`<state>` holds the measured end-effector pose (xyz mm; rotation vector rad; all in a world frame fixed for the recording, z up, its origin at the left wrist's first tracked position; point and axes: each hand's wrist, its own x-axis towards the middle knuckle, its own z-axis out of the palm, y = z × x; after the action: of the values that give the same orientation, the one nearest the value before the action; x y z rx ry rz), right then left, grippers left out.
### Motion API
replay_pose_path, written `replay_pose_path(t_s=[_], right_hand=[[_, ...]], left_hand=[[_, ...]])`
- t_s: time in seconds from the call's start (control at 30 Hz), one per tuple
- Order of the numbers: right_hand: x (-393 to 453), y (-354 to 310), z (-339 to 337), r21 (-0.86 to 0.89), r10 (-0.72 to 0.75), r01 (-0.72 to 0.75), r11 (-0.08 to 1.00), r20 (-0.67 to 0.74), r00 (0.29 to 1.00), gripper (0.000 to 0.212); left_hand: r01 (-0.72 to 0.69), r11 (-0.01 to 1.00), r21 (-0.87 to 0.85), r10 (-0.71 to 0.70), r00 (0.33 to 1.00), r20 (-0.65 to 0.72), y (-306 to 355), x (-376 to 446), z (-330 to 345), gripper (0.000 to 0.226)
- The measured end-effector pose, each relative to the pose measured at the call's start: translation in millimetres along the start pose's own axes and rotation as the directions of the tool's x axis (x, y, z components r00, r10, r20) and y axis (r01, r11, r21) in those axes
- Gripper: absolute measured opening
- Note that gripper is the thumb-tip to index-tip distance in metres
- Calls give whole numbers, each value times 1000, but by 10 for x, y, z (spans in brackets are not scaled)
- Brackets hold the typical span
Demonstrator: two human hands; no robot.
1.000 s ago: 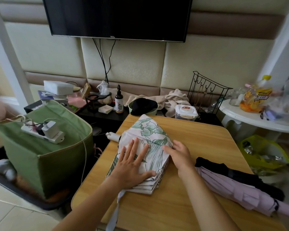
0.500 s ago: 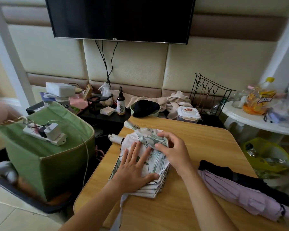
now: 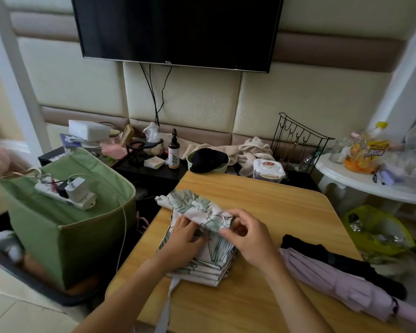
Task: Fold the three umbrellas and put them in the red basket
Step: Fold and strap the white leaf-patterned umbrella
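Note:
A white umbrella with a green leaf print (image 3: 202, 251) lies in flat folds on the wooden table (image 3: 262, 200). Its far end is rolled toward me. My right hand (image 3: 247, 236) pinches the rolled edge of the fabric. My left hand (image 3: 183, 236) lies on the folds with its fingertips tucked under that rolled edge. A pink umbrella (image 3: 341, 284) and a black umbrella (image 3: 327, 258) lie side by side at the table's right. No red basket is in view.
A green fabric bin (image 3: 65, 236) with a power strip (image 3: 67, 193) on top stands left of the table. Behind the table are a low black shelf with a bottle (image 3: 173, 152), a bowl, towels and a wire rack (image 3: 298, 143). A white round table (image 3: 375, 186) stands at the right.
My right hand has rolled the umbrella's far end toward me over the folds. My left hand went from lying flat and spread to fingertips under the rolled edge.

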<state>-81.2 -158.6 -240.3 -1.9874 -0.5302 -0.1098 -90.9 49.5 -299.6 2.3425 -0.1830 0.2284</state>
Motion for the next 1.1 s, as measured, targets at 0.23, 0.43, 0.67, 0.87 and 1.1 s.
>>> replay_pose_path(t_s=[0.23,0.43,0.67,0.87,1.1], right_hand=[[-27,-128,-13,-172,-304,257,951,-367,879,8],[-3,-128,51,-186,-231,150,971,-576,784,3],[115,-187,22,157,231,-186,970,-357,905,56],[255,-96,15,-30,-1,-18,999,-538,843,17],[180,-147,29,26,14,-2,1000,-462,887,27]], left_hand=[[-76,892,445,24,993,120,-110,-76,115,64],[-106,870,482,59,992,112,-93,-113,126,65],[-110,849,517,56,991,119,-82,-134,128,66],[-99,881,463,56,993,107,-77,-122,117,65],[42,993,106,-39,999,-26,112,68,-125,47]])
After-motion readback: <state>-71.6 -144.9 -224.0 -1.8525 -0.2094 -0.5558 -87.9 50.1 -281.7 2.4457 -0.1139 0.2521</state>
